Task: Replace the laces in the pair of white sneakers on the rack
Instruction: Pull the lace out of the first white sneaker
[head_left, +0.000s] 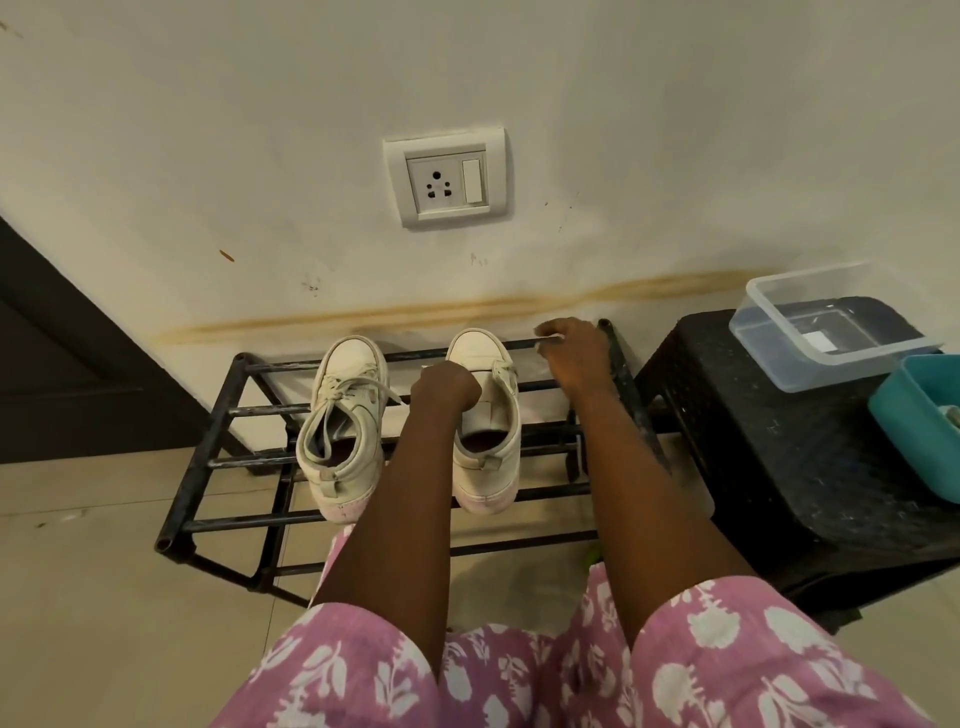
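Note:
Two white sneakers stand toes to the wall on a black metal rack (249, 410). The left sneaker (343, 431) is fully laced, its laces loosely tied. My left hand (445, 387) is closed over the tongue area of the right sneaker (485, 447), holding it down. My right hand (576, 358) is out to the right of that shoe's toe, above the rack's back corner, fingers pinched on a thin white lace (545, 339) that runs back towards the shoe. A little lace still shows in the right sneaker's eyelets (511, 371).
A black plastic stool (753, 467) stands right of the rack, carrying a clear plastic container (831, 332) and a teal tub (919, 421). A wall socket (447, 176) is above the shoes. A dark door (62, 364) is at left. Beige tiled floor (104, 597) lies below.

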